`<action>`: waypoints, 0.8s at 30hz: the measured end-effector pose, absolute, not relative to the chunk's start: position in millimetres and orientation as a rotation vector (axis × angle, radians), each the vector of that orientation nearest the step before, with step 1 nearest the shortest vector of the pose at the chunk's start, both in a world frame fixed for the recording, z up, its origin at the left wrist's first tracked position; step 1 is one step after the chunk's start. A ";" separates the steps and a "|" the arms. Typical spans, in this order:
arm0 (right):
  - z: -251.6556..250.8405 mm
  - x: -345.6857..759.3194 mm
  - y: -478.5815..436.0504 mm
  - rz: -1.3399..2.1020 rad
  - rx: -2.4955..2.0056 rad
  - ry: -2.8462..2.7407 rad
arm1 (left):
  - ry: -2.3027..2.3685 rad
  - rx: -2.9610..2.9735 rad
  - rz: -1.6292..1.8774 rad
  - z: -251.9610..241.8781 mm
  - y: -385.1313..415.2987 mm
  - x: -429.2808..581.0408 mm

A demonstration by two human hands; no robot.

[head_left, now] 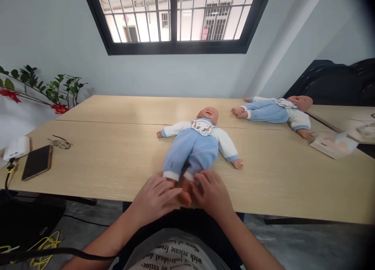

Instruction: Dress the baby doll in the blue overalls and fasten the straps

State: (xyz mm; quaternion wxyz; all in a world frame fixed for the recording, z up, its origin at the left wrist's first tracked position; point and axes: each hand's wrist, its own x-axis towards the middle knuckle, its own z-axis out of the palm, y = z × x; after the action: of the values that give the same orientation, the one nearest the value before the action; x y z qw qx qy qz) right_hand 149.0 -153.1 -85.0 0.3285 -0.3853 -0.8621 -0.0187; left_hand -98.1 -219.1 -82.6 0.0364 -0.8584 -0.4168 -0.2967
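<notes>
A baby doll [190, 145] in light blue trousers and a white-sleeved top with a cartoon bib lies on its back, its feet towards me at the table's front edge. My left hand [158, 196] is closed over the doll's foot on the left, which it mostly hides. At the other leg, my right hand [213, 192] pinches around the white trouser cuff [189, 177] and ankle. The bare foot [185, 196] on that side shows between my hands.
On the table [117, 153], a second baby doll [269, 110] lies at the back right, near a small box [332, 144]. A phone [37, 162], a white device [16, 148] and a thin coiled cable [60, 143] are at the left. A plant [55, 88] stands beyond.
</notes>
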 end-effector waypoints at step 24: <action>-109.5 141.1 -196.1 -0.155 -1.209 -2.168 | -1.520 -2.494 -1.634 -117.8 -218.9 -49.2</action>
State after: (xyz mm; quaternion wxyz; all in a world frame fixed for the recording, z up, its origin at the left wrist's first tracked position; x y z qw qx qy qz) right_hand 141.1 -196.1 -109.5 0.3215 -0.4602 -0.8254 -0.0590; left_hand -49.2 -218.9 -117.8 -0.1025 -0.7413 -0.4518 -0.4856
